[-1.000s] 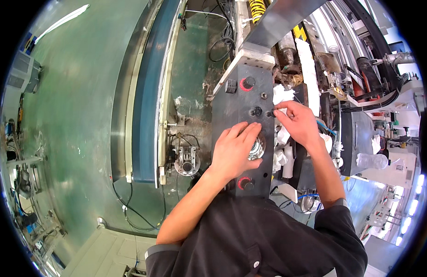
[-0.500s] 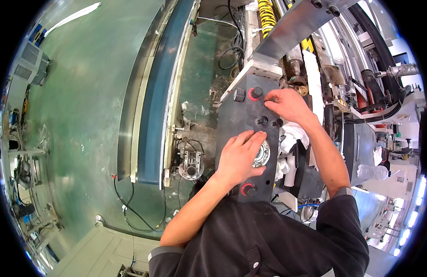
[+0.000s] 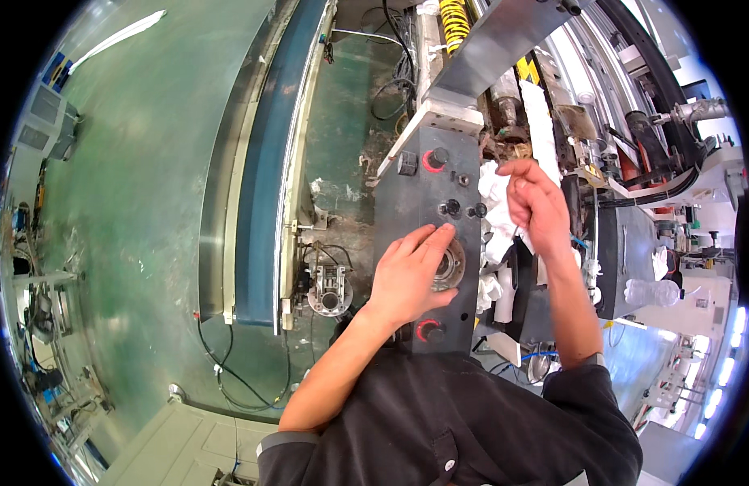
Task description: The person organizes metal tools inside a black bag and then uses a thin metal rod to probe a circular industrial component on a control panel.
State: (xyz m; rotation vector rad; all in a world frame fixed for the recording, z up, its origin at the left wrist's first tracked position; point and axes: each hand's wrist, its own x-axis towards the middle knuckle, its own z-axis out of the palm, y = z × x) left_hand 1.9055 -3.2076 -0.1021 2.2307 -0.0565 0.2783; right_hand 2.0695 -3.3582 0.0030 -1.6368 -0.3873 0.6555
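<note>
My left hand lies with its fingers apart over a round metal ring set in a dark machine plate. Its fingertips and thumb reach over the left part of the ring, hiding some of it. To the right of the plate, my right hand hovers above crumpled white cloth. Its index finger is bent outward and the other fingers curl in; what they hold, if anything, is hidden. Black knobs with red rings, the upper knob and the lower knob, stand on the plate near black bolts.
A blue conveyor belt runs along the left, with a metal fitting beside it. A thick steel bar slants over the plate's far end. Rollers and machinery fill the right side, where a clear plastic bottle lies.
My right hand has moved off the plate to the right, over the white cloth, uncovering a small fitting on the plate. My left hand remains at the ring. The whole view has shifted slightly.
</note>
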